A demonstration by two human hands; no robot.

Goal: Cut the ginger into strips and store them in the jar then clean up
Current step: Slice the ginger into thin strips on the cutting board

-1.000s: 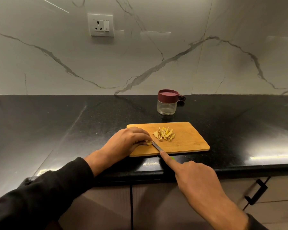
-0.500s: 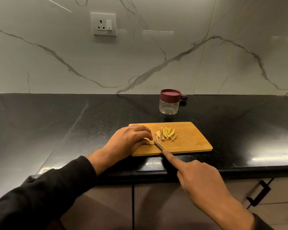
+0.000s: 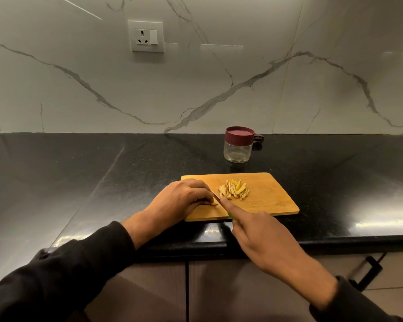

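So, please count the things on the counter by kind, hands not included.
Cutting board: 1
Jar with its lid on: 1
Knife: 1
Pile of ginger strips: 1
Dark thing behind the jar, kind unclear: 1
Total: 5

One wooden cutting board (image 3: 270, 201) lies on one black counter (image 3: 102, 173). One heap of ginger strips (image 3: 235, 192) sits on the board; the strips are too small and overlapped to count. There is one knife (image 3: 217, 195), one glass jar (image 3: 238, 147) with one maroon lid (image 3: 239, 134), one wall socket (image 3: 147, 36), and two hands: left (image 3: 184, 198), right (image 3: 263, 238).
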